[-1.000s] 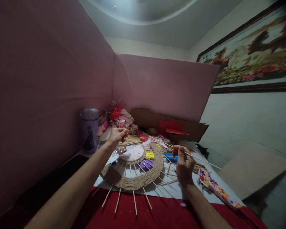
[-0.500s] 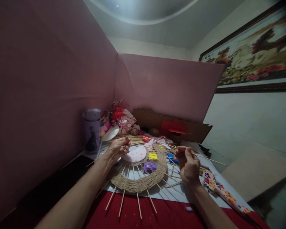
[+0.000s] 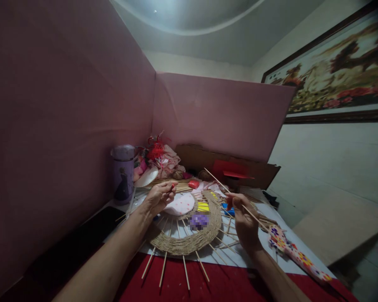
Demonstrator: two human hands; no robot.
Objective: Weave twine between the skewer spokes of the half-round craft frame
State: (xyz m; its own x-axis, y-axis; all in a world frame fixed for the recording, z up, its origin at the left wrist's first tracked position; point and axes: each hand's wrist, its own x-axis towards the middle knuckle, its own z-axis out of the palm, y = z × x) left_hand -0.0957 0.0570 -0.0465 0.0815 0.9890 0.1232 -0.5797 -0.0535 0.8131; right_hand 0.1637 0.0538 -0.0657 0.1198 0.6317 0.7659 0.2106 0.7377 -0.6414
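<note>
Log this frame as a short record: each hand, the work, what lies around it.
left hand: left hand pinches a red bit, too small to identify
right hand: right hand holds a thin stick, slanting
work: woven band, curved, sticks poking out past its outer edge
inside the curve: spotted disc, yellow packet, purple thing (pixelated)
far left: purple flask, upright
right: floral piece

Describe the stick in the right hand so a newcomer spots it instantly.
In front of the pink back panel lies a curved woven band. Beside it, the right hand holds a thin, pale stick at a slant. Its look-alikes fan out from the band; this one alone is hand-held.
</note>
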